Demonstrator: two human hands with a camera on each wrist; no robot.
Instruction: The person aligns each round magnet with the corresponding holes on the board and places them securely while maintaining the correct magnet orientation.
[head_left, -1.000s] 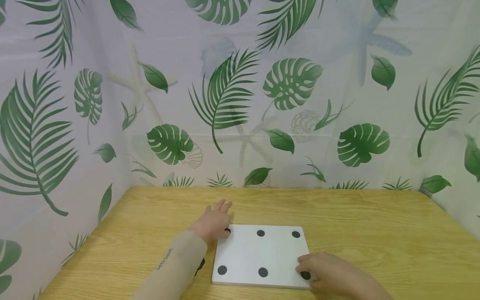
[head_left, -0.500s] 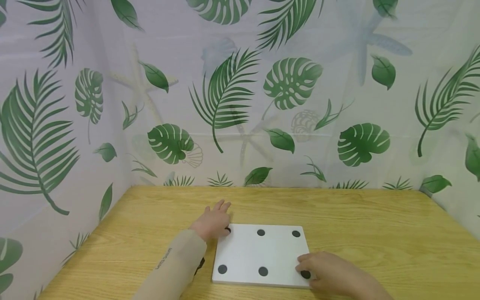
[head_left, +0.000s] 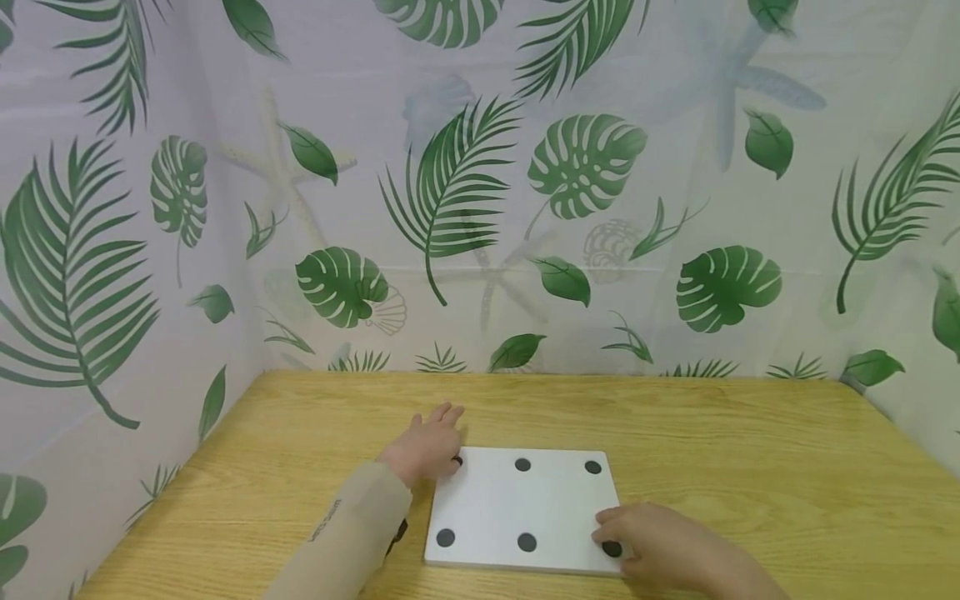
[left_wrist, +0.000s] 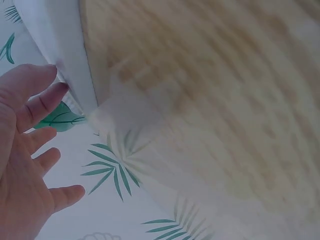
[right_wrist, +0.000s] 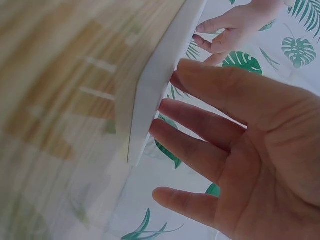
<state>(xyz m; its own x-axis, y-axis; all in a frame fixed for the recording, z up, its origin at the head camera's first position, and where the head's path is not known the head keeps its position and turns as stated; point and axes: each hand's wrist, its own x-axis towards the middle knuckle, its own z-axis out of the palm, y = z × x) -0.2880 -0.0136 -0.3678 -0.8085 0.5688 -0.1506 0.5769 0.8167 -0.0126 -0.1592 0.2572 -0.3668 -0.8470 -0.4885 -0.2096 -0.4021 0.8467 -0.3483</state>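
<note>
A white rectangular board (head_left: 487, 508) lies flat on the wooden table, with several black round dots on its top face in two rows. My left hand (head_left: 424, 446) is at the board's far left corner, its thumb and index finger close beside the dot there. In the left wrist view the left hand's (left_wrist: 27, 150) other fingers spread away from the board. At the near right corner, my right hand (head_left: 660, 542) has its thumb and index finger about another dot. The right wrist view shows the right hand's (right_wrist: 240, 145) relaxed fingers, several tips at the board's edge (right_wrist: 152, 85).
The wooden table (head_left: 720, 442) reaches back to a white curtain (head_left: 480, 200) printed with green leaves, which also stands along both sides. A beige sleeve (head_left: 345, 533) covers the left forearm, with a small dark object (head_left: 398, 533) at its wrist side.
</note>
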